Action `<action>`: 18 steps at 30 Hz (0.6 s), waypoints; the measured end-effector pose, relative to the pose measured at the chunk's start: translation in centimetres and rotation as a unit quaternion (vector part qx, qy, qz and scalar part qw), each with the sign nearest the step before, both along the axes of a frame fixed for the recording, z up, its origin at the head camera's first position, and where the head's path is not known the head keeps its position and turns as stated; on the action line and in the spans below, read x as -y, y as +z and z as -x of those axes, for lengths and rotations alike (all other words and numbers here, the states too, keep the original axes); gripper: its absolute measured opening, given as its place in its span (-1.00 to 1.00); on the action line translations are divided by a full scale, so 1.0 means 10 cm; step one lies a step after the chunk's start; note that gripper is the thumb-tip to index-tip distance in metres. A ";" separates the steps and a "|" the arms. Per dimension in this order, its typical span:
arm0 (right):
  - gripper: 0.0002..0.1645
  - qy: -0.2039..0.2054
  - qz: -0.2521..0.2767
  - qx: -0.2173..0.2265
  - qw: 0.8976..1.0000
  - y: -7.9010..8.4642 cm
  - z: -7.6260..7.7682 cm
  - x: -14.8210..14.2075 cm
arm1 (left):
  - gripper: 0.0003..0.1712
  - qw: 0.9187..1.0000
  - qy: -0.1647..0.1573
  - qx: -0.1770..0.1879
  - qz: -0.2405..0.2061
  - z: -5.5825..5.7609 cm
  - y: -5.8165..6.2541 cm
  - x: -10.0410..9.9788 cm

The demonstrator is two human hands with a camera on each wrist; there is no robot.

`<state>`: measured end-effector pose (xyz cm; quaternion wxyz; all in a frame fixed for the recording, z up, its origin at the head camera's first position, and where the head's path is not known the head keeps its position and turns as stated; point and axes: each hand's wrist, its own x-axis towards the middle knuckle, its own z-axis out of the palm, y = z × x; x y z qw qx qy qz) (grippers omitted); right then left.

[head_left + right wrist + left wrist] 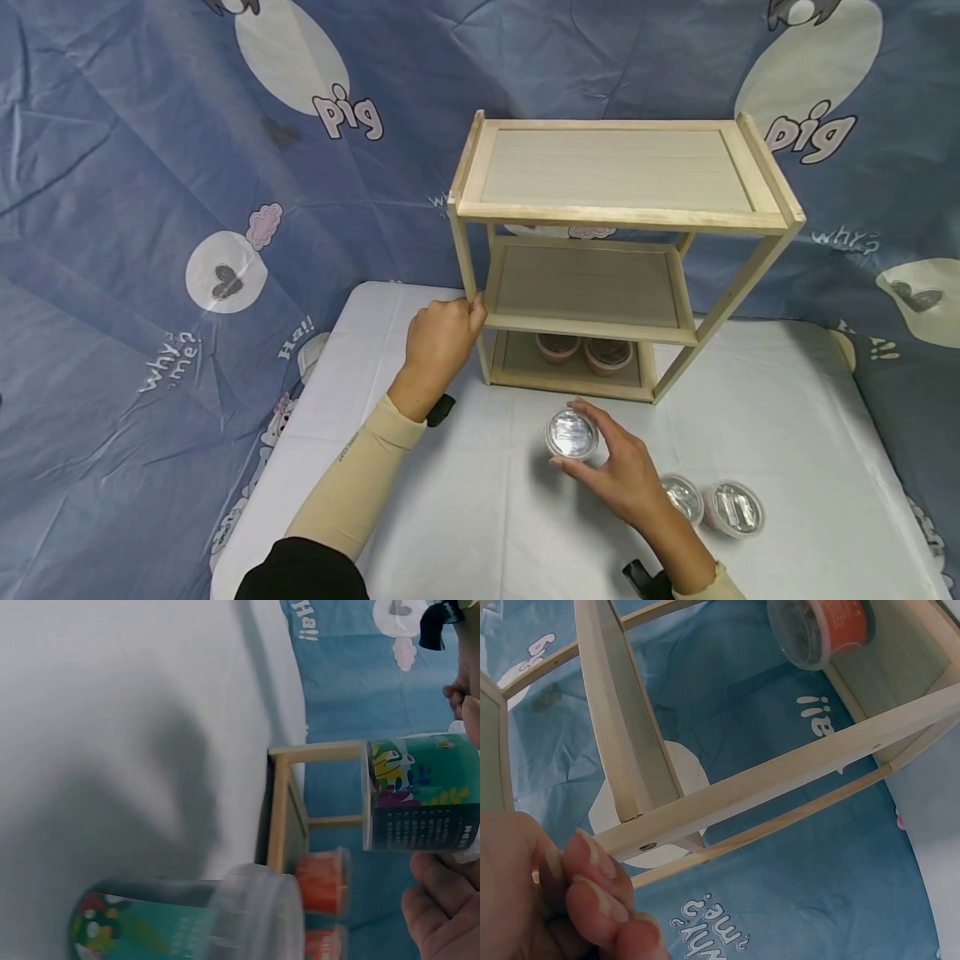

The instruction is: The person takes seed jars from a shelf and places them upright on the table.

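A three-tier wooden shelf rack (618, 215) stands on the white table, and my left hand (442, 340) grips its left front post. Close up in the left wrist view, curled fingers (600, 892) lie against that post (795, 774). Just in front of the rack, my right hand (626, 473) pinches a round clear-lidded jar (572, 433) between thumb and fingers, above the cloth. Its green and dark printed label (424, 791) shows in the right wrist view. Two jars with red-orange labels (558, 347) (607, 355) sit on the bottom tier, partly hidden by the middle one.
Two more clear-lidded jars (681, 500) (735, 508) stand on the table right of my right hand; one is partly covered by it. A green-labelled one (150, 919) is close to the right wrist camera. Blue patterned cloth (375, 208) hangs behind the rack.
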<state>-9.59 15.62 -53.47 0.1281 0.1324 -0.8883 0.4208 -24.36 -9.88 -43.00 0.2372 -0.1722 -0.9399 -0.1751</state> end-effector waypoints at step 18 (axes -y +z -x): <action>-0.01 0.003 -0.023 0.031 0.999 -0.30 -0.10 0.00 | -0.34 1.000 0.000 -0.001 0.005 0.00 0.00 0.00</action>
